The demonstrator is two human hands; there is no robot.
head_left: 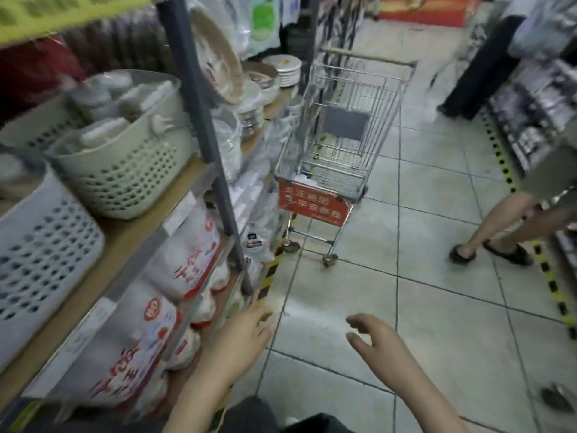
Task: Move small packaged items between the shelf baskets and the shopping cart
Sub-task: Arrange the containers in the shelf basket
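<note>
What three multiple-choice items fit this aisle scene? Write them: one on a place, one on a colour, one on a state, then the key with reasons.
1. Where does the shopping cart stand?
A. On the tiled floor beside the shelf unit
B. On top of the shelf
C. Behind the person, out of view

2. What colour is the sign on the cart's near end?
A. Blue
B. Red
C. Green

3. What are the left hand and right hand doing?
A. Both grip a package
B. Both push the cart handle
C. Both are empty, fingers loose

Key: 1 A, its wheels rest on floor tiles next to the shelf post. 2 B, the plate is red with pale lettering. 3 C, neither hand touches anything, and the cream basket on the shelf lies apart from them.
</note>
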